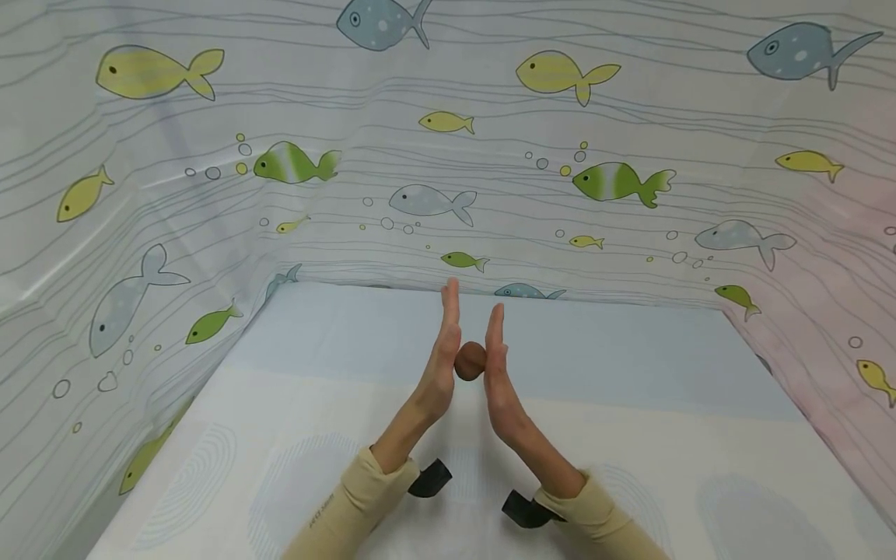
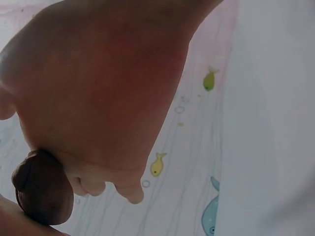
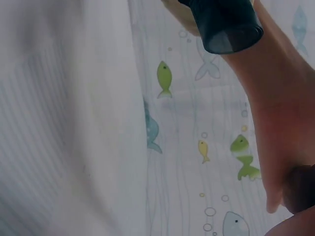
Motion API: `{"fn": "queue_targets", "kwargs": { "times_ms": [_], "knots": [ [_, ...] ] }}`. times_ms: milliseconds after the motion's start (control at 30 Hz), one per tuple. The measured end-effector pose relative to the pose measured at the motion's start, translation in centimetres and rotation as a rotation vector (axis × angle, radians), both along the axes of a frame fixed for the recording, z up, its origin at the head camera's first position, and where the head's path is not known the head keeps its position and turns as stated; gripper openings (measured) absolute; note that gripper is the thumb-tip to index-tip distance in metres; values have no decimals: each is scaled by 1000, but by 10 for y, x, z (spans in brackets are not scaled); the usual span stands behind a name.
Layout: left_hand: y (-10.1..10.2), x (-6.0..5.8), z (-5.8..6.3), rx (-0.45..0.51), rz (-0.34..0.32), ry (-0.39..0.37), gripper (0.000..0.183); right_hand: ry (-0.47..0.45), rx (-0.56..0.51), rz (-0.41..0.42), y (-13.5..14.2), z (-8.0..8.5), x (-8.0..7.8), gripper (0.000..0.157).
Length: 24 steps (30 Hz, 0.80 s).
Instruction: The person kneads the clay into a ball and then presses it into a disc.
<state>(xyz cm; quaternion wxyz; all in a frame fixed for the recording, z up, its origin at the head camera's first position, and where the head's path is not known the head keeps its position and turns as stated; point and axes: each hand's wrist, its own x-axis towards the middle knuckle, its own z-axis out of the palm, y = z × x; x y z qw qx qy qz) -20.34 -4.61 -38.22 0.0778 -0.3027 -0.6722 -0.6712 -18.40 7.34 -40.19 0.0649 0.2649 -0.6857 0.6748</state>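
The brown ball sits between my left hand and right hand, touching both, roundish without clear long axis; my uncurled fingers extend beyond it.

This place is looking like a small enclosed booth, though the views are not showing whether it is standing in a home or a studio. Glossy white sheeting printed with yellow, green and grey-blue fish and small round bubbles is forming walls on the far, left and right sides. It is surrounding a wide, flat counter with a white and pale-blue patterned covering.
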Motion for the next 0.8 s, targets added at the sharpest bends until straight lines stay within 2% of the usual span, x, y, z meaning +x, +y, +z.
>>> {"fn": "queue_targets", "kwargs": {
  "times_ms": [167, 367, 633, 800],
  "knots": [
    [-3, -5, -1, 3, 23, -18, 74, -18, 34, 48, -6, 0, 8, 69],
    [-2, -9, -7, 29, -47, -101, 67, -11, 27, 59, -6, 5, 10, 73],
    [6, -3, -18, -82, -53, -128, 74, -27, 27, -32, 5, 4, -2, 72],
    [11, 1, -23, -101, -82, -137, 77, -43, 40, -93, 14, 1, -12, 68]
  ]
}}
